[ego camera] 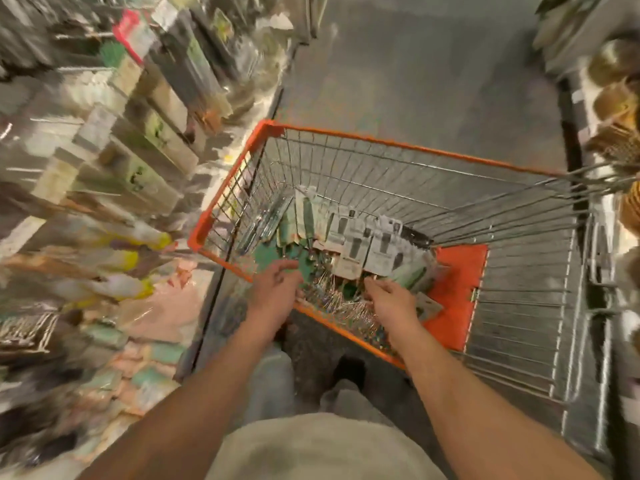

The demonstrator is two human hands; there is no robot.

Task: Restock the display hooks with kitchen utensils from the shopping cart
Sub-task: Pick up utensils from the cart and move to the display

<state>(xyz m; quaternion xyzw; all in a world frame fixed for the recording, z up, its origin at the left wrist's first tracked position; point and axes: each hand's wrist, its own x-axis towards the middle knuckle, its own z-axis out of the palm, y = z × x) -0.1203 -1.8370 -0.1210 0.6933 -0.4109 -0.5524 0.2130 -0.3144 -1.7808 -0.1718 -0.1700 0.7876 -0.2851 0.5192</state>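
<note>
Orange-rimmed wire shopping cart [349,133] stands directly ahead of you in the single head view, and the carded kitchen utensils [349,233] lie heaped in its near end, against the left wall. Both your hands are down inside the basket. Your left hand [277,284] rests on the green-backed packs, fingers loosely curled; the blur prevents me from telling whether it grips one. Your right hand [391,296] sits at the edge of the white-and-green cards, fingers bent toward them; a firm hold cannot be confirmed either. The packs stand roughly in a row running from upper left to lower right, their long axes pointing away from you. They lie just beyond both sets of fingertips, and neither hand is clearly nearer. The display hooks [114,133] hang on the shelving to your left, well apart from the cart, heavily smeared. In my judgement the left arm has the shorter carry.
</note>
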